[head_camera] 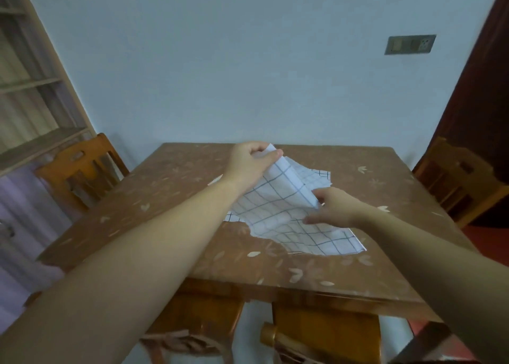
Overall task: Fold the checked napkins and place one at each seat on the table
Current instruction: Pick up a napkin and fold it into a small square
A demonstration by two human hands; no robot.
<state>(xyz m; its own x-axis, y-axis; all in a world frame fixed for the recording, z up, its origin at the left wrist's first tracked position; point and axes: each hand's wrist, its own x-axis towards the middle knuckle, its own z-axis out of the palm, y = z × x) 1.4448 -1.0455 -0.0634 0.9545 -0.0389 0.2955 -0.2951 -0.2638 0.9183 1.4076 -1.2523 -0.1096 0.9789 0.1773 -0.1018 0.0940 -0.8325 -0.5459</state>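
A white napkin with thin dark checks (278, 212) lies partly spread in the middle of the brown wooden table (170, 198). My left hand (249, 161) pinches one corner and holds it raised above the tabletop, so the cloth hangs in a slope. My right hand (334, 205) grips the cloth's edge lower down, near the middle of the raised fold. More checked cloth (319, 177) shows flat beneath, toward the far side; whether it is a second napkin I cannot tell. The near right corner (349, 243) rests flat on the table.
A wooden chair (80, 170) stands at the table's left side and another (462, 179) at the right. A third chair's back (325, 333) is tucked under the near edge. The table's far edge meets a pale wall. Shelves (30, 88) stand at the left.
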